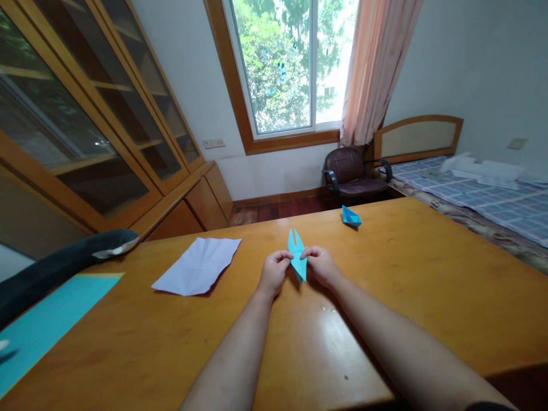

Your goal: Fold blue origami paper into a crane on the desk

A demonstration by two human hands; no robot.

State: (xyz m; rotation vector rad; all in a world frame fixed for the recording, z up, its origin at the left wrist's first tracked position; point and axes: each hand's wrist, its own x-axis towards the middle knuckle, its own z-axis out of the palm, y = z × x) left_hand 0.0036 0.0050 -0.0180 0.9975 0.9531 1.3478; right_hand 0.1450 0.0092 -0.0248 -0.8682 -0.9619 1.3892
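Observation:
Between my two hands, just over the wooden table (385, 285), is a light-blue folded paper (298, 266) with two narrow points standing up at its far end and a pointed flap toward me. My left hand (274, 273) pinches its left edge between thumb and fingers. On the opposite edge my right hand (322, 266) pinches it the same way. A small blue paper boat (351, 217) rests near the table's far edge, right of my hands. To the left lies a creased pale-lilac paper sheet (197, 267).
At the table's left are turquoise sheets (64, 314) and a dark plush-like object (64, 268). A glass-fronted cabinet (124, 108) stands beyond on the left. Past the far edge are a brown armchair (349, 171) and, to the right, a bed (479, 194).

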